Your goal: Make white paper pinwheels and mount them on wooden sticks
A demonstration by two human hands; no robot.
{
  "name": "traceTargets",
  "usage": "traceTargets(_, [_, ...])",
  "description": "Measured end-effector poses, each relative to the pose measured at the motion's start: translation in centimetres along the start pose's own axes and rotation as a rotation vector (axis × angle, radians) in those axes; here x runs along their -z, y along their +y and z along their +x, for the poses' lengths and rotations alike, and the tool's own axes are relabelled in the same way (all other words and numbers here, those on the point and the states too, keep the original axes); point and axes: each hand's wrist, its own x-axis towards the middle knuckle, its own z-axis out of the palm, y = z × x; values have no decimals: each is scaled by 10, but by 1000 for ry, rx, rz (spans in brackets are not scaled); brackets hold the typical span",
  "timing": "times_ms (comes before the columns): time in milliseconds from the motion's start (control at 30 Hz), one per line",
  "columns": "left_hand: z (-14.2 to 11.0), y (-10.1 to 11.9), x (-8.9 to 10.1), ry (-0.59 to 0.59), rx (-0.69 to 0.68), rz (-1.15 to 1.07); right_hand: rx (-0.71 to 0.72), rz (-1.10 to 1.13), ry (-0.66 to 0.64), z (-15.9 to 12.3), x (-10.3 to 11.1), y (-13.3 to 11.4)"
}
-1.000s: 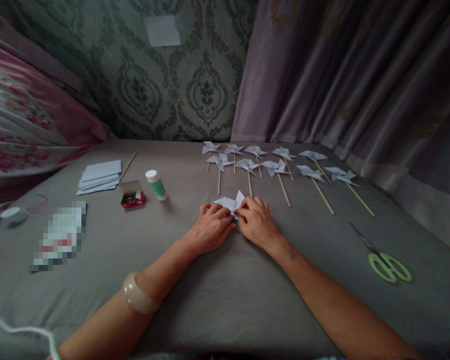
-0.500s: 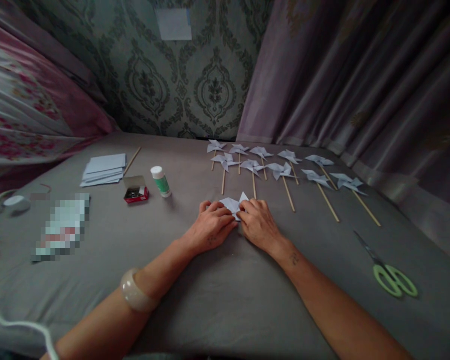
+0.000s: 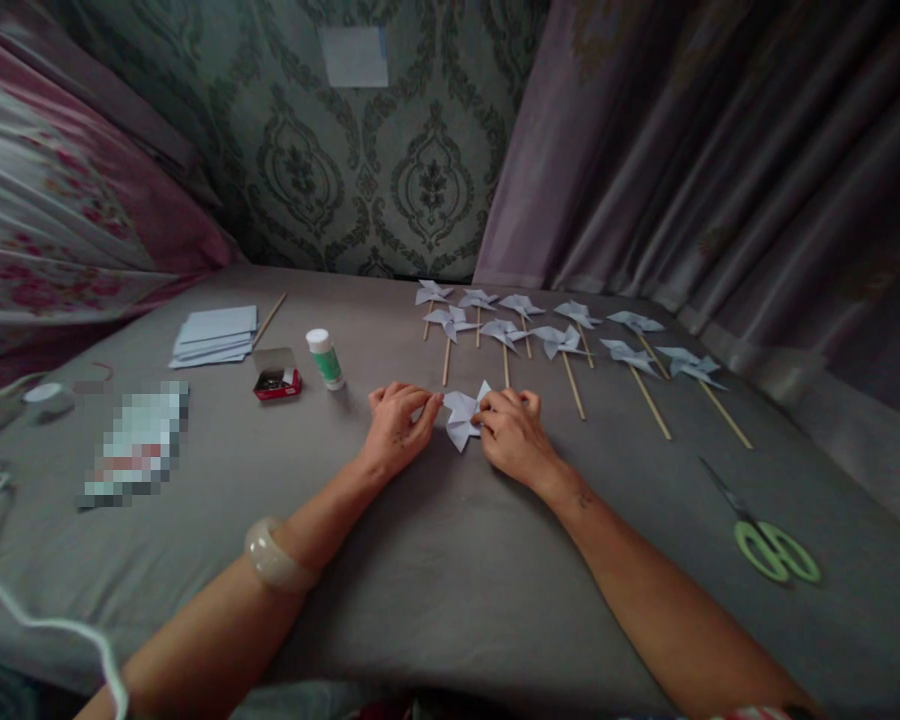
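A white paper pinwheel (image 3: 460,420) without a visible stick lies on the grey cloth between my hands, its pointed blades spread out. The thumb and fingers of my left hand (image 3: 401,425) are pinched together at the tip of its left blade. Curled over the right side of the paper is my right hand (image 3: 516,435), gripping it near the middle; its fingers hide that part. Just beyond, finished pinwheels (image 3: 504,334) on wooden sticks lie in two rows.
Green-handled scissors (image 3: 776,550) lie at the right. Toward the left are a glue stick (image 3: 325,360), a small red box of metal pieces (image 3: 277,384), a stack of white paper (image 3: 216,335), a loose wooden stick (image 3: 270,320), a blurred packet (image 3: 136,445) and a white cable (image 3: 52,622).
My left hand has moved left from the middle of the paper to its left tip, uncovering more blades. My right hand stays on the right side. The view has shifted slightly.
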Motion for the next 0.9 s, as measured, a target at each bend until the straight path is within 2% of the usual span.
traceTargets(167, [0, -3, 3, 16, 51, -37, -140, 142, 113, -1, -7, 3])
traceTargets(367, [1, -3, 7, 60, 111, -70, -209, 185, 217, -1, -11, 9])
traceTargets(600, [1, -1, 10, 75, 174, -69, -99, 62, 161, -4, -7, 2])
traceTargets(900, [2, -3, 6, 94, 186, -96, 48, -100, 100, -5, -2, -6])
